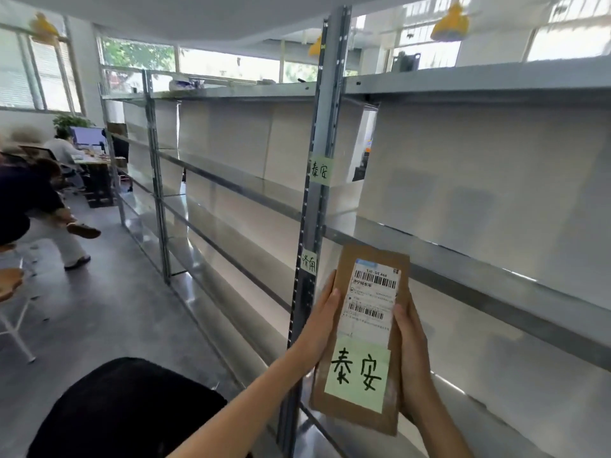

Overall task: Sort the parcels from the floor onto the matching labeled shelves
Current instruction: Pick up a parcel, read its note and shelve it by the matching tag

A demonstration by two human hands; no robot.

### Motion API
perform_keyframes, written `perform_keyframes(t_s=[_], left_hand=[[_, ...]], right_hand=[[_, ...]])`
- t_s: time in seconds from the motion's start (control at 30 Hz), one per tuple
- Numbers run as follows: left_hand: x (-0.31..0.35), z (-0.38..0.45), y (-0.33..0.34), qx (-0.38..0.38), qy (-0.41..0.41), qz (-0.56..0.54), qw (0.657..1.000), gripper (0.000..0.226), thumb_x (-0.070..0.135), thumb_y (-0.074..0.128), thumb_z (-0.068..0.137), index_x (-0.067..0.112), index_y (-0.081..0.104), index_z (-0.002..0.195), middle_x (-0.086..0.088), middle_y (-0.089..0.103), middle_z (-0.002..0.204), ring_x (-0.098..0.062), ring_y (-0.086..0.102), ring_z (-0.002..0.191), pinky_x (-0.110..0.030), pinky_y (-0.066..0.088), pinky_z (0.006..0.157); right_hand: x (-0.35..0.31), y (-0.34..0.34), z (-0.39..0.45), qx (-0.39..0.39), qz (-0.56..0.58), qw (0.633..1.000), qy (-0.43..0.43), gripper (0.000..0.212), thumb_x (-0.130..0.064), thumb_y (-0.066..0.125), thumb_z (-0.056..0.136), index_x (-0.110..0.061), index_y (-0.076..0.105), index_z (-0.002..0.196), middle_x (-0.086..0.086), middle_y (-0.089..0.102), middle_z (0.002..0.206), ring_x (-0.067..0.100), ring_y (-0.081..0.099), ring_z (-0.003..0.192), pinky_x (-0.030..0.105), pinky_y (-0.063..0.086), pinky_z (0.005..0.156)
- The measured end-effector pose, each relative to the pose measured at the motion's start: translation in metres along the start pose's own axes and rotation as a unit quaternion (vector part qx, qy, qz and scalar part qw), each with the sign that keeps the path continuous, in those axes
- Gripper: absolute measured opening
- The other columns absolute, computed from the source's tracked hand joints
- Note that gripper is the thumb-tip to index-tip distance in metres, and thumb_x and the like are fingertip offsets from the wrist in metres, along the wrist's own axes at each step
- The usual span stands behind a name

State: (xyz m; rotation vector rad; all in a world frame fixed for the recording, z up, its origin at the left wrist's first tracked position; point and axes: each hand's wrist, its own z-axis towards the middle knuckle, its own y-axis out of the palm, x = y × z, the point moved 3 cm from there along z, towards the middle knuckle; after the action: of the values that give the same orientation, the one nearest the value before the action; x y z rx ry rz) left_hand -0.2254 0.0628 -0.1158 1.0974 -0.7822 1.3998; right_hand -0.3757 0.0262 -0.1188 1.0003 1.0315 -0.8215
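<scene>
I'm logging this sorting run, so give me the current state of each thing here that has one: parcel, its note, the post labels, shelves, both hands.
Parcel: held upright off the floor, label side facing the camera.
Green note: stuck on the parcel's lower part, reads 泰安.
Upper post label: stuck on, reads 泰安.
Lower post label: stuck on, partly readable.
Shelves: no parcels in the visible part.
Left hand: gripping the parcel's left edge.
Right hand: gripping the parcel's right edge.

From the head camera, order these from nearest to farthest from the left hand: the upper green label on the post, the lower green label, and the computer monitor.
From the left hand:
1. Lower green label, on the post just above the hand.
2. Upper green label, higher on the same post.
3. Computer monitor, far left at the desk.
</scene>
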Motion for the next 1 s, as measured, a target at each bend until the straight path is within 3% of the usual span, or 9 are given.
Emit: perform_keyframes(t_s=[0.1,0.13,0.23,0.33,0.57,0.7,0.83,1.0], left_hand=[[0.030,0.024,-0.009,-0.010,0.035,0.029,0.999,0.061,0.048,0.030,0.103,0.008,0.029,0.149,-0.027,0.061,0.129,-0.031,0.071,0.101,-0.030,0.059,0.075],[0.039,0.030,-0.013,-0.011,0.041,0.031,0.999,0.068,0.053,0.031,0.100,0.006,0.029,0.149,-0.027,0.061,0.128,-0.036,0.069,0.104,-0.034,0.060,0.077],[0.062,0.049,-0.024,-0.025,0.049,0.054,0.997,0.069,0.057,0.030,0.099,0.011,0.030,0.150,-0.025,0.062,0.128,-0.044,0.066,0.110,-0.051,0.058,0.085],[0.080,0.064,-0.033,-0.020,0.068,0.090,0.993,0.064,0.052,0.024,0.101,0.011,0.031,0.149,-0.024,0.065,0.124,-0.043,0.068,0.105,-0.055,0.059,0.084],[0.098,0.077,-0.033,-0.029,0.104,0.100,0.989,0.045,0.039,0.019,0.108,0.021,0.033,0.147,-0.016,0.066,0.119,-0.031,0.071,0.102,-0.053,0.059,0.085],[0.103,0.078,-0.028,-0.030,0.104,0.090,0.990,0.059,0.052,0.023,0.103,0.016,0.029,0.149,-0.018,0.064,0.125,-0.035,0.068,0.108,-0.058,0.056,0.089],[0.096,0.087,-0.025,-0.017,0.080,0.090,0.993,0.071,0.069,0.029,0.096,0.026,0.028,0.152,-0.014,0.059,0.136,-0.034,0.061,0.121,-0.061,0.049,0.100],[0.104,0.077,-0.027,-0.026,0.093,0.066,0.993,0.057,0.048,0.023,0.106,0.020,0.023,0.155,-0.017,0.058,0.138,-0.032,0.061,0.123,-0.050,0.054,0.098]], right_hand=[[-0.023,0.017,0.022,0.009,-0.036,0.998,-0.049,0.042,-0.033,0.046,0.107,-0.024,0.053,0.147,0.006,0.074,0.126,0.014,0.077,0.100,0.025,0.062,0.076],[-0.032,0.024,0.029,0.012,-0.044,0.997,-0.064,0.043,-0.034,0.046,0.107,-0.024,0.051,0.149,0.007,0.073,0.129,0.013,0.077,0.100,0.024,0.062,0.078],[-0.055,0.047,0.044,0.023,-0.067,0.993,-0.095,0.062,-0.053,0.054,0.099,-0.035,0.041,0.156,0.002,0.067,0.139,0.020,0.070,0.119,0.045,0.056,0.102],[-0.068,0.062,0.053,0.041,-0.057,0.992,-0.102,0.086,-0.072,0.060,0.082,-0.036,0.038,0.157,0.003,0.061,0.148,0.026,0.064,0.129,0.057,0.050,0.110],[-0.085,0.071,0.061,0.075,-0.074,0.986,-0.131,0.080,-0.065,0.056,0.086,-0.029,0.042,0.156,0.004,0.060,0.149,0.026,0.062,0.131,0.056,0.049,0.112],[-0.092,0.070,0.059,0.092,-0.084,0.984,-0.128,0.055,-0.043,0.048,0.105,-0.023,0.044,0.156,0.008,0.063,0.145,0.027,0.064,0.128,0.048,0.052,0.109],[-0.099,0.069,0.057,0.088,-0.088,0.983,-0.132,0.068,-0.053,0.051,0.093,-0.025,0.045,0.154,0.005,0.066,0.142,0.025,0.066,0.126,0.052,0.050,0.111],[-0.097,0.072,0.055,0.085,-0.090,0.983,-0.137,0.083,-0.067,0.054,0.082,-0.028,0.044,0.155,0.003,0.062,0.147,0.024,0.063,0.131,0.053,0.047,0.114]])
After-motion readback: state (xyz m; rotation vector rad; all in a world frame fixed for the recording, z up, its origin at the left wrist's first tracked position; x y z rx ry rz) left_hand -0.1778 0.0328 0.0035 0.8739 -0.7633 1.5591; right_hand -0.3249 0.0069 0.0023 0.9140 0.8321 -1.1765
